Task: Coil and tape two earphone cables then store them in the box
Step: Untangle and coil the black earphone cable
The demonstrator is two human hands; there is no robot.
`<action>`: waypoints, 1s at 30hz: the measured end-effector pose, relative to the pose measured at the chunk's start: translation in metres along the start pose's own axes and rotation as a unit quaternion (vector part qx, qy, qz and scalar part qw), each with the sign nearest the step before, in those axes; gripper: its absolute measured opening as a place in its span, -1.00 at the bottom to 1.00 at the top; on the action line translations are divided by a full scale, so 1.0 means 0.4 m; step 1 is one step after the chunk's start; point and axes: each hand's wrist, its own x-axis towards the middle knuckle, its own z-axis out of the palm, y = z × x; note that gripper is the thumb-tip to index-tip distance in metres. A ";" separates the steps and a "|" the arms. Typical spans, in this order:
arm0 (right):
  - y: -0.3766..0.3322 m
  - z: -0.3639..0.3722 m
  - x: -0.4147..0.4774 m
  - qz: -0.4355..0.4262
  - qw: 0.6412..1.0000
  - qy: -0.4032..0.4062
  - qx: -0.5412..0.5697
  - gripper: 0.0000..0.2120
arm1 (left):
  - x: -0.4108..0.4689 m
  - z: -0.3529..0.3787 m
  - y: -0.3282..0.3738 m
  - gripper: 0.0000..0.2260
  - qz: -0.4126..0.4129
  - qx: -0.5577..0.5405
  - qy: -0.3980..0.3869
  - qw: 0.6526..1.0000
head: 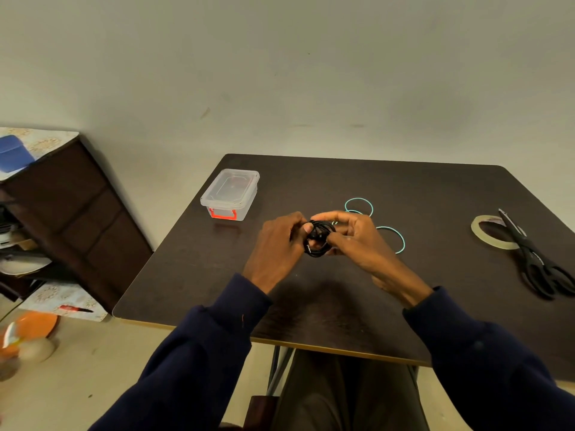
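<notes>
Your left hand (280, 241) and right hand (354, 236) gripped the black earphone coil (318, 240) between curled fingers, closed clear box (230, 194) beyond left fingertips, tape roll (494, 233) well right.

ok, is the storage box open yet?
No. The clear box sits on the table with its lid on, while the left hand and right hand hold the black earphone cable.

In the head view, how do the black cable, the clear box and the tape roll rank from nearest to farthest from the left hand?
1. The black cable: held between the left hand and right hand, mid-table.
2. The clear box: behind the hand, to the left.
3. The tape roll: far right, under the scissors.
</notes>
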 end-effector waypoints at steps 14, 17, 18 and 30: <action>0.007 -0.021 -0.008 -0.026 0.999 0.002 -0.023 -0.71 | -0.019 0.015 0.022 -0.83 -0.134 -0.315 -0.001 0.939; 0.006 -0.019 -0.011 -0.061 0.996 0.028 -0.062 -0.85 | -0.025 0.011 0.036 -0.85 -0.148 -0.349 0.019 0.925; 0.008 -0.021 -0.011 -0.075 0.994 0.035 -0.075 -0.87 | -0.025 0.010 0.039 -0.86 -0.152 -0.354 0.022 0.923; 0.043 -0.019 -0.018 -0.145 0.975 0.099 -0.132 -0.56 | -0.021 0.028 0.038 -0.88 -0.222 -0.379 0.029 0.898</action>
